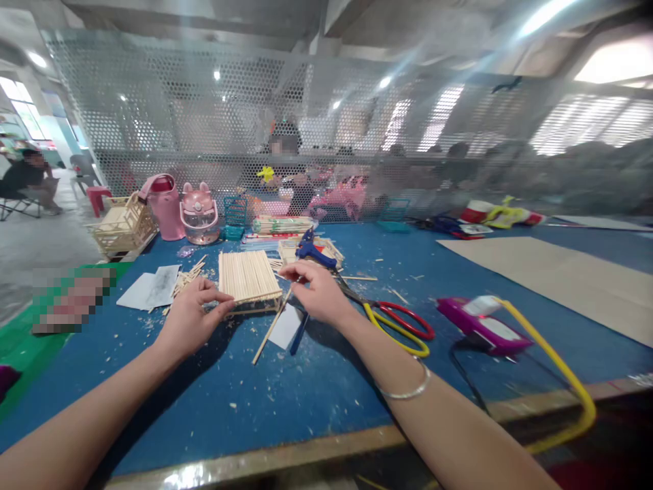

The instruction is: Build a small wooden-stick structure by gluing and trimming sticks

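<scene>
on the blue bench (229,422), the left hand (194,313) pinches the near-left corner of the stick frame (248,275), fingers almost together. to its right, the right hand (319,292) has its fingers closed on a thin stick's (267,337) upper end, beside scissors (400,327).

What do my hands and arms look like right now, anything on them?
Your left hand and right hand are ungloved, and no sleeves show. A thin, rounded, silvery bracelet circles the right wrist; none shows on the left.
</scene>
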Tool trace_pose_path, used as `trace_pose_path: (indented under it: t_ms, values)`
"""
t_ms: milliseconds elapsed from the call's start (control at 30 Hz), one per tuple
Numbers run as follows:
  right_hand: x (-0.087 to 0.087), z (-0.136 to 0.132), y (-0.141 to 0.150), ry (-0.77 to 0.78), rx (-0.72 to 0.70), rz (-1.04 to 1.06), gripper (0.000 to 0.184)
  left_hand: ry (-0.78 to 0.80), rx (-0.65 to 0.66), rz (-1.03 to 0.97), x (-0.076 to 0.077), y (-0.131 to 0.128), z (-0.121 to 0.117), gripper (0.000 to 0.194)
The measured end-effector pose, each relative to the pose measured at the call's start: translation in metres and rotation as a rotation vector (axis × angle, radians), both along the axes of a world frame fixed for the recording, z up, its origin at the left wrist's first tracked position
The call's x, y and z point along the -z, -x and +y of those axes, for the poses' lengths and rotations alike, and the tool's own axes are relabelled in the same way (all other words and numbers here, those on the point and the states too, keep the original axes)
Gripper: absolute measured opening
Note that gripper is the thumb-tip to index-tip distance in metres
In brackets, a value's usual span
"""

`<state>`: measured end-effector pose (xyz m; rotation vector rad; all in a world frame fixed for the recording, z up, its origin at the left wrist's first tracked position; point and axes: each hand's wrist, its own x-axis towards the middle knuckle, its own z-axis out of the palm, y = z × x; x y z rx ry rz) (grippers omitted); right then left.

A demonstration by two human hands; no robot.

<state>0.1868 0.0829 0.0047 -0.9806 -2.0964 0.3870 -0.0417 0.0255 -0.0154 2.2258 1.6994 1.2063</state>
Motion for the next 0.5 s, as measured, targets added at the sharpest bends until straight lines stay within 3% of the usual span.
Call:
trace_pose_path:
  t_ms: [133,300,500]
  values:
    - [-0.0045,0.0028,-0.0096,0.091,0.078,-0.029,0.022,0.028,-0.004,0.004,-0.0010,0.0000,-0.0007,0.019]
    - [-0.0031,-0.0029,-0.0043,0.174,-0.021,-0.106,0.014,0.046,-0.002,-0.007,-0.0001,0.0001,0.0001,0.020]
    - [-0.0030,-0.0043,-0.0030,0.160,-0.025,-0.122,0.013,-0.031,0.009,0.043,0.0063,0.0029,0.0020,0.019]
